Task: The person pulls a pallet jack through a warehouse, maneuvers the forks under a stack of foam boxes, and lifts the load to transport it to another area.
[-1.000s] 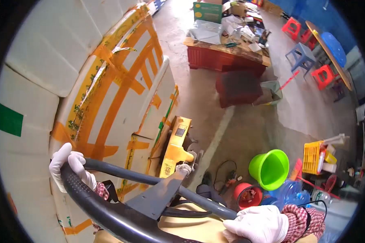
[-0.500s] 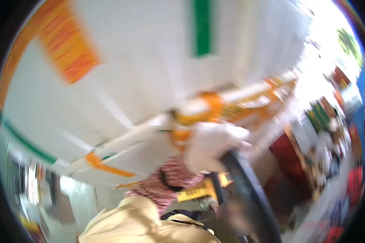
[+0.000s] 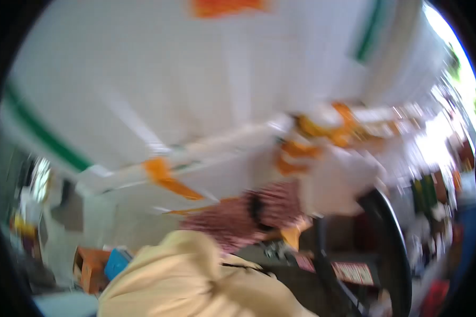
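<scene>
My left hand (image 3: 344, 179), in a whitish glove and smeared by motion, lies over the top of a black curved bar (image 3: 399, 248) that looks like a steering wheel rim. The fingers appear wrapped round it, though their tips are hidden. A pink patterned sleeve cover (image 3: 222, 222) with a dark band runs up my forearm from a beige garment (image 3: 195, 274). Just beyond the hand are big white boxes (image 3: 206, 79) bound with orange tape (image 3: 169, 179) and green tape (image 3: 47, 132). I cannot make out my right hand.
An orange-brown crate (image 3: 90, 269) and a blue object (image 3: 118, 263) are low on the left. A printed label (image 3: 354, 273) sits on a dark panel behind the bar. Blurred boxes (image 3: 428, 195) and other goods line the right side.
The view has swung, so the white boxes, my left hand and the black bar sit further right. The orange-brown crate and blue object now show at lower left. My hand stays on the bar.
</scene>
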### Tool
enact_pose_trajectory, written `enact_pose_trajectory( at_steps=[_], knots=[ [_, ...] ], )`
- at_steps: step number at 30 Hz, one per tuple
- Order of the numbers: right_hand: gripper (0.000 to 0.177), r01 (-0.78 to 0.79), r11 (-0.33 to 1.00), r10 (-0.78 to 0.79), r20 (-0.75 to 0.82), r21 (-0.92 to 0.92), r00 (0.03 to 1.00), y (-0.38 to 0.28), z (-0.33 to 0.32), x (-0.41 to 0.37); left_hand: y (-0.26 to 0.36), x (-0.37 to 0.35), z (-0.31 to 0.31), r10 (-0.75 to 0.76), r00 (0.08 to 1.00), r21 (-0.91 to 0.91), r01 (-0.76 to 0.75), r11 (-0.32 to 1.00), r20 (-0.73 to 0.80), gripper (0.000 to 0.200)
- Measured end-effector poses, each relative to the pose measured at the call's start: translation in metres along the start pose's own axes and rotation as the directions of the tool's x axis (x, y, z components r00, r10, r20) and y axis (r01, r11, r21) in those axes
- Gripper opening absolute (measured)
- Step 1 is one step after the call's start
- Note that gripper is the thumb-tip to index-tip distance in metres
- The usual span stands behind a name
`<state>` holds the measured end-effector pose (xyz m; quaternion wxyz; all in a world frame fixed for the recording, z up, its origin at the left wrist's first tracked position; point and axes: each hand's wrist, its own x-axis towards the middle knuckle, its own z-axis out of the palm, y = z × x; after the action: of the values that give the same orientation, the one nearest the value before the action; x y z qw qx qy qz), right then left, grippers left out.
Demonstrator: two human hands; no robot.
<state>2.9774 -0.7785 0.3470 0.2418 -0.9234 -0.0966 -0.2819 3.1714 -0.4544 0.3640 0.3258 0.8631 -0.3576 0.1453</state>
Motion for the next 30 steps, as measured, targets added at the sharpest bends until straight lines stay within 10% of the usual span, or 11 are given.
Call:
enact_pose_trajectory(
  at_steps=[1,6,12,16,18,30],
  knots=[
    [0.025,-0.021,1.0,0.021,0.009,-0.023,1.0,0.012,0.003,-0.002,-0.012,-0.002,0.023,0.222,0.881,0.137,-0.181,0.974,-0.418,0.023],
    [0.033,-0.073,0.997,0.071,0.06,0.03,0.996,0.084,-0.017,-0.004,-0.006,0.018,0.044,0.236,0.767,0.248,-0.104,0.963,-0.597,0.021],
    [0.028,-0.318,0.912,0.281,0.17,0.26,0.944,0.093,-0.013,0.049,-0.014,0.044,0.042,0.151,0.788,0.27,0.02,0.963,-0.597,0.026],
    [0.02,-0.199,0.889,0.175,0.097,0.412,0.98,0.116,0.0,0.08,-0.025,0.073,0.044,0.167,0.779,0.29,0.02,0.957,-0.604,0.025],
    [0.011,0.011,0.944,-0.066,0.156,0.33,0.985,0.12,-0.002,0.107,-0.029,0.084,0.038,0.167,0.768,0.295,0.03,0.955,-0.618,0.021],
    [0.016,-0.206,0.953,0.238,-0.13,0.222,0.963,0.097,0.064,0.145,-0.077,0.071,0.016,0.143,0.714,0.27,0.067,0.961,-0.686,0.025]
  ],
)
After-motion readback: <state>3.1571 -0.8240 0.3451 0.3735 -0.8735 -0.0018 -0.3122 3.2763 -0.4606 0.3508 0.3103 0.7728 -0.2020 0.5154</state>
